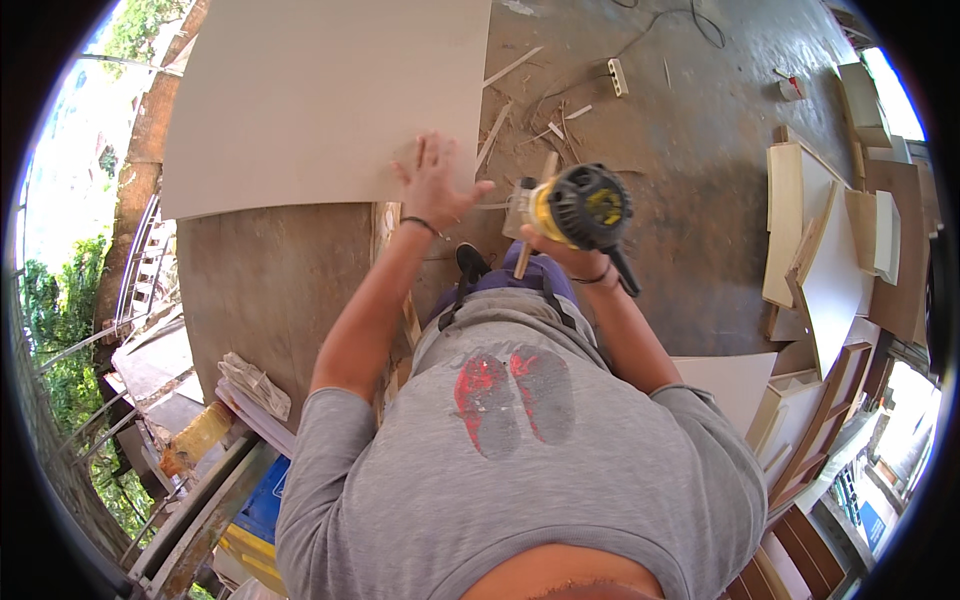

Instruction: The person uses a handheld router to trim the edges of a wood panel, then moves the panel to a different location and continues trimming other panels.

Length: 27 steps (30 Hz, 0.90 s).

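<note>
A large pale board (pixel 310 110) lies at the upper left. Over its near right corner my left hand (pixel 435 185) is spread flat with nothing in it; whether the palm touches the surface I cannot tell. To the right of that corner, my right hand (pixel 568 257) grips a yellow and black power tool that looks like a trim router (pixel 590 207). Its black motor end points right and its base faces the board's edge. The hand's fingers are partly hidden under the tool. A narrow wooden strip (pixel 522 262) shows beside the tool's base.
Thin offcuts (pixel 495 130) and shavings litter the floor right of the board. A white socket strip (pixel 618 77) with a dark cord lies farther off. Cut panels (pixel 830 270) are stacked at the right. A blue container (pixel 264 497) stands at lower left, near a folded cloth (pixel 255 387).
</note>
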Available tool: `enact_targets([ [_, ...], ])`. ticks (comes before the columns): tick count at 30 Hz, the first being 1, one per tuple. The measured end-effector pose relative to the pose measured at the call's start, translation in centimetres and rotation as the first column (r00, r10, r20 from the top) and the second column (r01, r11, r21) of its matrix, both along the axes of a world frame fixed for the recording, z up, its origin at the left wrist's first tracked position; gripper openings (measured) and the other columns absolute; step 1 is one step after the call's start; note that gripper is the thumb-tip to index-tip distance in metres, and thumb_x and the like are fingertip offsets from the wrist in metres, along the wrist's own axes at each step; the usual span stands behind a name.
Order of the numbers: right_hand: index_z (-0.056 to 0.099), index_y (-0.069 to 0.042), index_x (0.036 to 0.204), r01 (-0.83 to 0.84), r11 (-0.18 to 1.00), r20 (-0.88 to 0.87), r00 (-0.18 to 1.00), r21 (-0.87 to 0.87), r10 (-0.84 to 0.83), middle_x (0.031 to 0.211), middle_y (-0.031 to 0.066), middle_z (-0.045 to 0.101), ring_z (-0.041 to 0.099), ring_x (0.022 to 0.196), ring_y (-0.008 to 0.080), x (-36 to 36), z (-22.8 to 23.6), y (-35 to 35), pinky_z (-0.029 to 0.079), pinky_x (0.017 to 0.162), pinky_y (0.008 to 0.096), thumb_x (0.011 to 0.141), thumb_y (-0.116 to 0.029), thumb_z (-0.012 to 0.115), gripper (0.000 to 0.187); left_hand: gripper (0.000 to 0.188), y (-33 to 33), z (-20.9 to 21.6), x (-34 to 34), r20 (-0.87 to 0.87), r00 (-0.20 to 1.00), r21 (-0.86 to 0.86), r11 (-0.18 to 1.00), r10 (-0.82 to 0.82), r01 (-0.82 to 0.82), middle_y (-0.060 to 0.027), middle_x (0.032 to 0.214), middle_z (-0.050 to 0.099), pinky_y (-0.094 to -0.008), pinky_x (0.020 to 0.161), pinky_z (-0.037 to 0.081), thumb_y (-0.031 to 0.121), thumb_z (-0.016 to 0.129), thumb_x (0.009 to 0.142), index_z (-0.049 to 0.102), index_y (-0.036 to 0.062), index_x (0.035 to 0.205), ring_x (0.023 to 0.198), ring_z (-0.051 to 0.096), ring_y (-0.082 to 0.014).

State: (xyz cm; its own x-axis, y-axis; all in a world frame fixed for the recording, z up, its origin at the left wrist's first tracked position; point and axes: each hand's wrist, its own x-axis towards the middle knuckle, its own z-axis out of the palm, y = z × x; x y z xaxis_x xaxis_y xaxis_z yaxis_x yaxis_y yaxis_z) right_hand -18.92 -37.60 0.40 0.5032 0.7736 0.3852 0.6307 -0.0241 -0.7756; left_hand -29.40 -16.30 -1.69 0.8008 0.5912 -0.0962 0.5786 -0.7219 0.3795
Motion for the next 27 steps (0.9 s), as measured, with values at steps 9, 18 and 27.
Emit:
enact_targets([
  [9, 0.057, -0.002, 0.111, 0.362, 0.922, -0.275, 0.908, 0.137, -0.316, 0.103, 0.0049, 0.062, 0.06, 0.09, 0.0132, 7.6, 1.7, -5.0, 0.05, 0.081, 0.0285, 0.065, -0.003, 0.08, 0.051, 0.063, -1.6, -1.9, -1.4, 0.078, 0.994, 0.092, 0.993, -0.077, 0.07, -0.0139, 0.153, 0.02, -0.0627, 0.109, 0.0, 0.028, 0.056, 0.08, 0.041, 0.0074, 0.138, 0.143, 0.01, -0.0348],
  [18, 0.058, -0.001, 0.111, 0.48, 0.829, -0.413, 0.843, 0.287, -0.344, 0.102, 0.0032, 0.062, 0.06, 0.089, 0.0111, 13.7, 4.8, -3.8, 0.05, 0.081, 0.0264, 0.068, -0.001, 0.078, 0.048, 0.054, -0.5, -0.5, -13.1, -0.048, 0.983, -0.009, 0.984, -0.177, 0.177, -0.0141, 0.15, 0.028, -0.0487, 0.114, 0.015, 0.017, 0.053, 0.084, 0.044, 0.005, 0.136, 0.141, 0.02, -0.0341],
  [27, 0.048, -0.001, 0.122, 0.452, 0.857, -0.389, 0.857, 0.25, -0.338, 0.113, 0.0085, 0.057, 0.058, 0.1, 0.0182, 18.8, 3.5, -3.0, 0.048, 0.09, 0.0324, 0.066, -0.002, 0.079, 0.064, 0.059, 4.9, 5.8, -28.6, -0.56, 0.828, 0.011, 0.999, 0.041, -0.041, -0.0159, 0.151, 0.025, -0.0472, 0.113, 0.019, 0.015, 0.057, 0.081, 0.04, 0.0035, 0.136, 0.139, 0.024, -0.0343],
])
